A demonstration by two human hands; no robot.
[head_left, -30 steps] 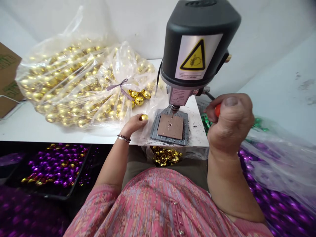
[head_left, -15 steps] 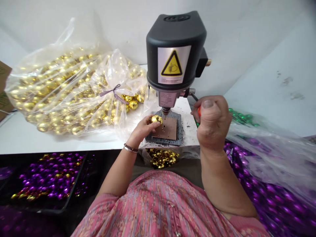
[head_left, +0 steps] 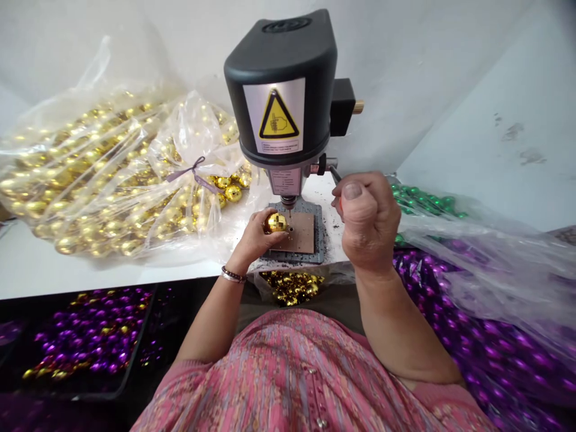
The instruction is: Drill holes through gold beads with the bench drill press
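A dark grey drill press (head_left: 281, 66) with a yellow warning label stands at the centre of the white table. Between the thumb and fingers of my left hand (head_left: 258, 235) is a shiny gold ball (head_left: 276, 222), just left of the drill bit (head_left: 290, 213) and over the left part of the brown board (head_left: 301, 235). The board has a small hole and lies on the grey drill base (head_left: 318, 231). My right hand (head_left: 371, 219) is closed round the press's feed lever (head_left: 335, 175); a bit of its red-orange knob shows by the fingers.
A big clear bag of gold balls (head_left: 103, 174), tied with a purple ribbon, fills the left of the table. Gold balls (head_left: 292, 288) lie below the table edge. Purple balls (head_left: 96, 330) sit in a black tray at lower left. Green balls (head_left: 423, 201) and purple balls (head_left: 481, 336) are at right.
The view has shifted, so the press appears further left. The gold ball has turned in my left hand and now shows more of its faceted side. My right hand remains on the lever.
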